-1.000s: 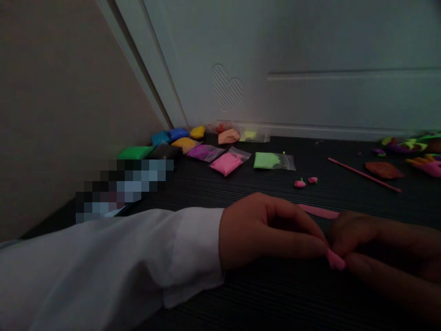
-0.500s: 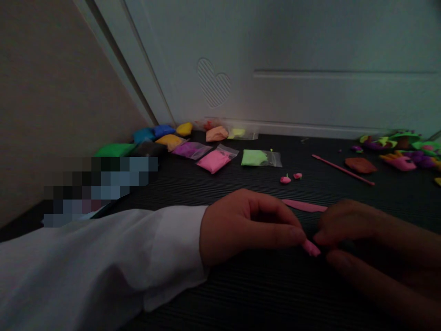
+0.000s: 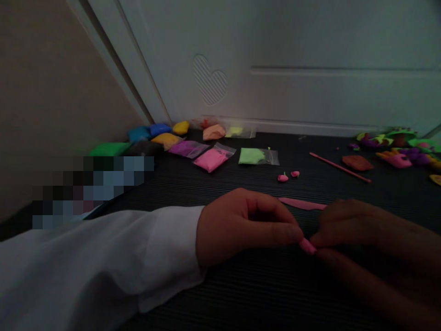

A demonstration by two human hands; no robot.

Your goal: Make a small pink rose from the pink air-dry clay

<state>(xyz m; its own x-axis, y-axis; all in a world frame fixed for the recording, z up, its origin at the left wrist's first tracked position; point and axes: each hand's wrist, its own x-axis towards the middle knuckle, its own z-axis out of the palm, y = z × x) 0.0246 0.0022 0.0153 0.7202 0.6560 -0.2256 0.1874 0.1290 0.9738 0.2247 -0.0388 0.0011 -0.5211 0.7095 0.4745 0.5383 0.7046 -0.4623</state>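
Between the thumb and forefinger of my left hand point(image 3: 250, 227) is a small rolled piece of pink modelling clay point(image 3: 308, 246). My right hand point(image 3: 365, 234) has its thumb and forefinger closed on the clay's right end. Just beyond my hands lies a flat pink modelling knife point(image 3: 301, 203), its right end hidden behind the right hand. Two small pink clay rosebuds, a left rosebud point(image 3: 283, 178) and a right rosebud point(image 3: 295, 174), rest farther back, with bits of green on them.
Bags of coloured clay, such as a pink bag point(image 3: 212, 158) and a light green bag point(image 3: 251, 156), lie toward the white door point(image 3: 292, 37). A thin pink stick tool point(image 3: 339, 167) and a brown clay piece point(image 3: 357, 162) are at right, near several finished clay shapes point(image 3: 396, 158).
My right thumb and forefinger have come in from the right and closed on the clay's free end. My left hand keeps its pinch. The view has shifted slightly.
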